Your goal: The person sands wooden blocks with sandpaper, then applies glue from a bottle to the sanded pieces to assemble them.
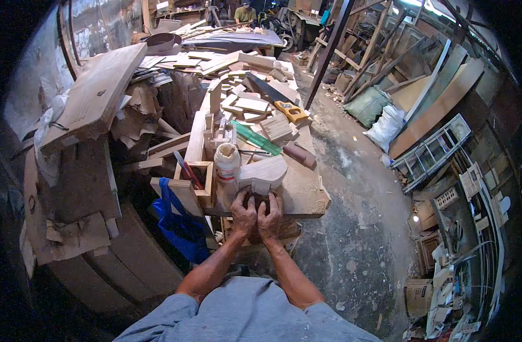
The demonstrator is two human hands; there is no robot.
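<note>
At the near edge of the workbench (pixel 312 196), my left hand (pixel 244 215) and my right hand (pixel 270 216) are side by side with fingers bent inward. A small dark shape shows between the fingertips; what it is I cannot make out. Just beyond them lies a pale, curved wooden piece (pixel 264 171), its near end close to my fingertips. Left of it stands an open white jar (pixel 227 162) with a stained rim and a label. A green strip (pixel 255 137), a brown block (pixel 300 154) and a grooved wood block (pixel 277 128) lie behind.
A handsaw (pixel 289 111) with a yellow handle rests among several wood offcuts (pixel 251 105). A wooden box (pixel 203 185) holding pen-like tools and a blue bag (pixel 181 228) are at the left. White sack (pixel 385 128) and boards line the right; a person (pixel 245 13) is far back.
</note>
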